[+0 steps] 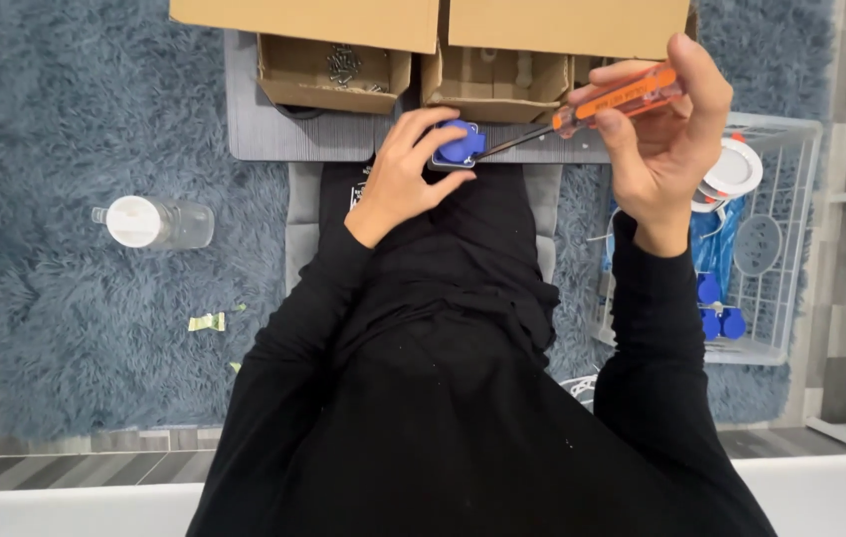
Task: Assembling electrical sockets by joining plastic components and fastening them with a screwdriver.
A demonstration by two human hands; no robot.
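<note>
The left hand [398,179] pinches a small blue plastic socket part [460,146] between thumb and curled fingers, holding it against the near edge of a low grey board [283,134]. The fingers are clamped on its left side and near corner, so its right-hand face stays open.

The right hand [663,134] is closed around the orange handle of a screwdriver [602,102]: the thumb lies along the near side and the fingers wrap over the top. The tool's long axis runs from the handle, far and right, down to the tip, nearer and left. The dark shaft meets the blue part on its right edge; whether the tip sits in a screw head is too small to tell. So the blue part lies left of and slightly nearer than the right fingers, a shaft's length away, and directly inside the left fingers.

Beyond the hands stand open cardboard boxes [338,70], one holding dark screws. A white wire basket [781,249] at the right holds more blue parts and white discs. A clear bottle with a white cap [154,222] lies on the grey-blue shaggy rug [65,119] at the left.
</note>
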